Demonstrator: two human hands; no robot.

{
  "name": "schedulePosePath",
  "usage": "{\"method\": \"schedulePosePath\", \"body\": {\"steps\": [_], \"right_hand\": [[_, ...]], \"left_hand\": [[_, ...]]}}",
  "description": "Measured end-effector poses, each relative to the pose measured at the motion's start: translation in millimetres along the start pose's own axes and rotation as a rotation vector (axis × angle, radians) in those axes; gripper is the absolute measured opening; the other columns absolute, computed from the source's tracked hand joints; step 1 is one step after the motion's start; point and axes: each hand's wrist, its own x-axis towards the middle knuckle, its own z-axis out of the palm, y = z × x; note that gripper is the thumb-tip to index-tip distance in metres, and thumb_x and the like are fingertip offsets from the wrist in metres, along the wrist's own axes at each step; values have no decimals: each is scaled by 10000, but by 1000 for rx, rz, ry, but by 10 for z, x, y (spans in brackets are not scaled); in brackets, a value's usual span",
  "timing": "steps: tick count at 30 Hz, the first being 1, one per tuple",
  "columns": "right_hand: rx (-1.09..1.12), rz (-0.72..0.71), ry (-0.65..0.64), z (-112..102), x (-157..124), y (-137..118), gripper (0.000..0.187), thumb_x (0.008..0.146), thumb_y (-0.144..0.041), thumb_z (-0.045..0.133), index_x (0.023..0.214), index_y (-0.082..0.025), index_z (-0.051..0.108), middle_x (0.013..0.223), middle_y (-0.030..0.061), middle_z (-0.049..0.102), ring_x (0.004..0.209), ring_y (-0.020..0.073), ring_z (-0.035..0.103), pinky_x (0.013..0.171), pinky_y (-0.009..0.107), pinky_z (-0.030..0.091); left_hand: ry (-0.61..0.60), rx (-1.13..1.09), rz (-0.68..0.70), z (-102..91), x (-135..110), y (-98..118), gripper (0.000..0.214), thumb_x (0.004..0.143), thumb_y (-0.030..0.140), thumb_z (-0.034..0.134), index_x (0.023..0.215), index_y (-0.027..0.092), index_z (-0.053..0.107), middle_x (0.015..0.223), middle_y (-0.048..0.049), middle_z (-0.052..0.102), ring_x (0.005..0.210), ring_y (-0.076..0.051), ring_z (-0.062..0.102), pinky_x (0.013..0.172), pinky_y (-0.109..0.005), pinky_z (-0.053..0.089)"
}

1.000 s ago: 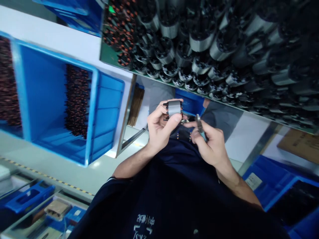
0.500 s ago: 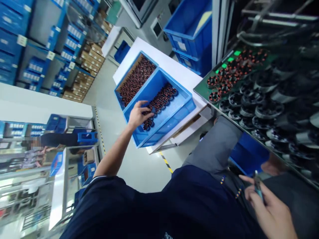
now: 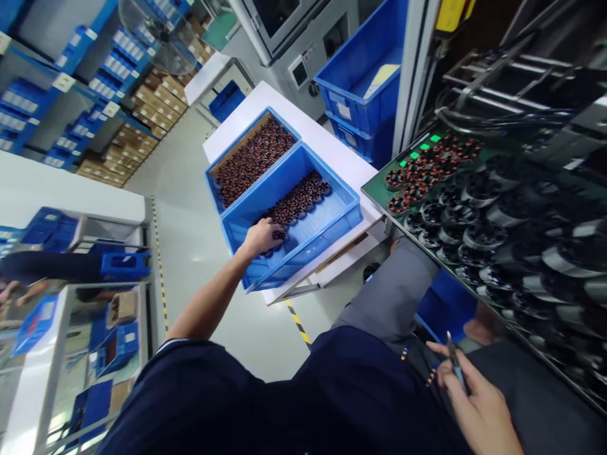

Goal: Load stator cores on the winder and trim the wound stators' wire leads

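My left hand (image 3: pixel 262 237) reaches into the near blue crate (image 3: pixel 310 229), fingers closed around a small dark wound stator (image 3: pixel 279 235) at the near end of the stators in there. Rows of similar dark stators with copper-coloured windings (image 3: pixel 303 199) run along that crate's floor. My right hand (image 3: pixel 474 392) is low at the right, over my lap. It holds a pair of small pliers (image 3: pixel 455 361) with bluish handles, the metal tip pointing up and away from me.
A second blue crate (image 3: pixel 215 189), full of stators, adjoins the first on a white table (image 3: pixel 327 142). On my right, a green-topped bench (image 3: pixel 374 186) carries copper-wound stators (image 3: pixel 417 174) and many dark metal rings (image 3: pixel 484 234). Stacked blue bins (image 3: pixel 351 95) stand beyond the table.
My left hand has lowered toward the near end of the crate and closed on a stator. My right hand keeps the pliers. The whole view has shifted.
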Motion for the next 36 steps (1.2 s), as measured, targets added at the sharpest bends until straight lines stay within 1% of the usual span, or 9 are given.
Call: {"method": "schedulePosePath", "body": {"steps": [3,6,9,12,16,22,27,30,36], "right_hand": [[14,-63,21,41,-20,-137,690,987,-708,637,1285,-176,959,815,65,806,665,231,782,674,264,650],[-13,-155,11,89,-59,-361,664,1066,-652,580,1297,-148,946,775,59,777,657,225,771,708,275,665],[-49,-230,-27,88,-149,-536,612,1120,-588,571,1358,-145,920,930,99,868,762,249,844,848,322,710],[-75,-272,-11,1,-265,-546,519,1126,-496,608,1408,-168,894,1171,136,914,985,286,904,984,365,711],[-62,-168,104,-142,-404,-305,519,1141,-532,587,1366,-182,897,971,75,862,813,227,826,944,321,684],[3,-41,154,-138,-521,56,617,1139,-618,561,1368,-154,897,823,42,756,710,196,714,837,294,639],[167,-150,202,-123,-451,-89,438,1154,-544,705,1271,-185,926,784,14,742,695,155,730,737,243,611],[350,-278,362,-122,-367,-397,236,1155,-369,765,1233,-219,930,765,-13,744,627,111,683,663,210,585],[599,-496,589,-216,-303,-996,208,1125,-217,845,1287,-309,937,809,-12,774,645,112,694,589,232,549]], "left_hand": [[192,-96,98,-310,47,436,456,1139,492,688,1492,250,845,1406,-150,708,1361,-339,660,1198,-451,579],[427,-273,428,-514,197,1164,389,1136,498,740,1424,279,883,1416,-143,713,1361,-337,654,1234,-480,578],[418,-234,741,-550,456,1962,369,1110,385,801,1453,267,869,1615,-174,663,1489,-377,603,1321,-578,545],[362,-154,823,-464,728,2528,391,1074,265,835,1460,200,845,1774,-224,558,1671,-432,478,1403,-640,482],[337,-132,823,-329,1026,2743,379,1060,333,887,1405,176,864,1785,-240,548,1717,-469,434,1431,-680,443],[447,-387,886,-297,1243,2561,524,1094,753,776,1121,242,888,1716,-126,646,1632,-416,495,1390,-717,438],[636,-923,944,-524,578,2698,527,1092,781,772,1034,258,740,1375,-96,805,1349,-302,759,1140,-545,625],[529,-1100,1118,-624,-114,2988,422,1066,644,887,969,271,714,1100,-60,826,1204,-310,843,968,-491,667],[366,-1318,1250,-485,-1015,3413,412,906,520,1085,1060,276,790,1152,-60,869,1070,-268,866,849,-413,714]]}}
